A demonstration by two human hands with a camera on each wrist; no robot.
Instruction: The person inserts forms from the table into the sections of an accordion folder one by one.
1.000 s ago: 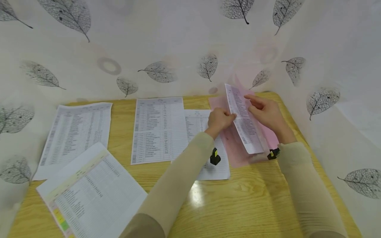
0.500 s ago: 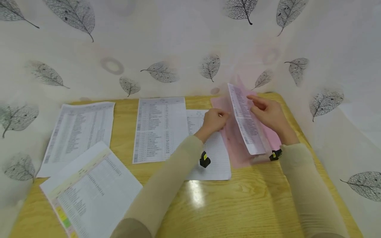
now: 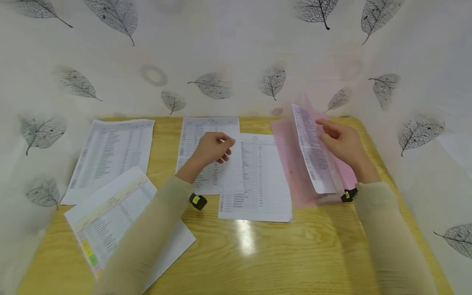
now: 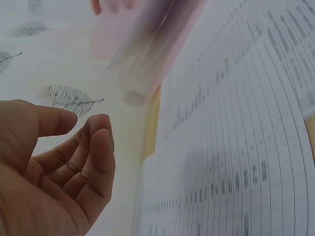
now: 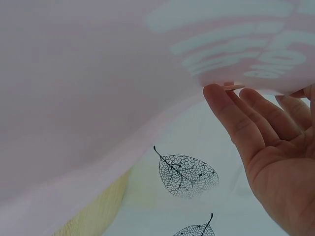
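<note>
My left hand (image 3: 212, 148) hovers over a printed sheet (image 3: 191, 139) in the middle of the table, its fingers loosely curled around nothing. In the left wrist view the thumb and fingertips (image 4: 101, 142) are apart. At the right, a pink plastic folder (image 3: 287, 176) stands partly opened. A printed sheet (image 3: 313, 155) leans upright inside it. My right hand (image 3: 343, 141) pinches the folder's raised cover at its edge. From the right wrist view, the cover's pink outer face (image 5: 98, 98) with pale lettering fills the top, and the fingertips (image 5: 216, 93) meet its edge.
A second printed sheet (image 3: 265, 176) lies partly under the middle one, beside the folder. At the left lie another printed sheet (image 3: 114, 151) and a sheet with coloured tabs (image 3: 173, 246). A leaf-patterned curtain (image 3: 221, 49) hangs along the table's (image 3: 287, 254) back and sides.
My left hand has left the sheet in the folder and moved left over the middle sheet. My right hand stays at the folder. The head view has shifted slightly left.
</note>
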